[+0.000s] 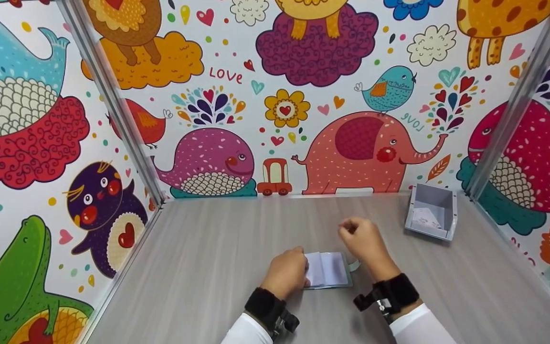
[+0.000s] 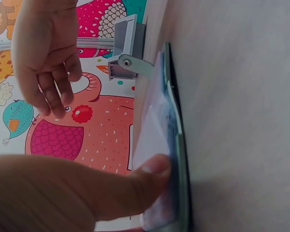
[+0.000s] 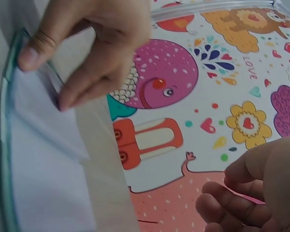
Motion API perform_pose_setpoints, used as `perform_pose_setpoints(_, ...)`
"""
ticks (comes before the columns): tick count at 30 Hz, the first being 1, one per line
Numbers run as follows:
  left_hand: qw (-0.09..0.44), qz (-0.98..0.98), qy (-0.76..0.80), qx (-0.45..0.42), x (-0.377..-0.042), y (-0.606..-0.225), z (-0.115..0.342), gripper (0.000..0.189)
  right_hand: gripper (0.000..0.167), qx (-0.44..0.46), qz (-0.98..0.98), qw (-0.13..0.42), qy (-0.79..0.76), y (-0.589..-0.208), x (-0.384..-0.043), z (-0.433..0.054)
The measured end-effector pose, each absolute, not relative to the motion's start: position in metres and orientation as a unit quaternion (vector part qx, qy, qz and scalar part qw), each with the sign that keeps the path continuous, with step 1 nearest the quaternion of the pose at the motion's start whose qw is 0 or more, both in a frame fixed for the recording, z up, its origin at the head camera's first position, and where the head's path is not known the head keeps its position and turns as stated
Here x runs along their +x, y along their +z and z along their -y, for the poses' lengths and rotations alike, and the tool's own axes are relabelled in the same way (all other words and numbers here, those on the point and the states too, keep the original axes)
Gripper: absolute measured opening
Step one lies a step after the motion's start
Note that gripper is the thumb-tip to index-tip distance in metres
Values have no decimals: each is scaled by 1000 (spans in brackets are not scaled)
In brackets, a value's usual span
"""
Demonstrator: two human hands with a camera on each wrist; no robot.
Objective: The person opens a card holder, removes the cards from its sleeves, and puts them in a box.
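Grey tabletop (image 1: 198, 248): bin (image 1: 442, 212) w/ white papers (image 1: 425, 218); L hand (image 1: 286, 271) clamped on open booklet (image 1: 334, 269); R hand (image 1: 365, 242) fingers loosely curled.

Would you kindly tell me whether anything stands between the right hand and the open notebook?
Nothing visible does: the right hand is raised, with open air between it and the notebook. The strap juts from the right edge; the left hand is at the left side.

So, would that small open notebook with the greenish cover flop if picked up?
The open notebook might fold at its middle, where its pages part. Its white paper pages are probably floppy: one bends near the left hand. The pale studded strap may swing, as it juts past the edge.
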State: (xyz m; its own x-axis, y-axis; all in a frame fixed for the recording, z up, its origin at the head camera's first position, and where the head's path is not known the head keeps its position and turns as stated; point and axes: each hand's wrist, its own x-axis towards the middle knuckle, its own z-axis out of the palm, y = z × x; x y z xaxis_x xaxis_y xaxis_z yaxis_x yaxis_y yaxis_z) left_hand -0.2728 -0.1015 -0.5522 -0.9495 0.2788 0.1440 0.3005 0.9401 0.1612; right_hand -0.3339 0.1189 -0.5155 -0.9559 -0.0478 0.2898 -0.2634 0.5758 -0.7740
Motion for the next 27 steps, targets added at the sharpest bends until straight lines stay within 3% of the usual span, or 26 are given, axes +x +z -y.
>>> perform_pose_setpoints(6, 63, 982, -96, -152, -271, -548, 102, 32, 5, 131, 887, 89, 435, -523, -321, -106)
perform_pose_setpoints(17, 58, 980, -115, -153, -271, -547, 107, 31, 16, 193, 909, 7, 370, -541, -314, -100)
perform_pose_setpoints(27, 64, 980, -100, -162, -270, -546, 107, 34, 24, 218, 917, 10, 334, -554, -312, -102)
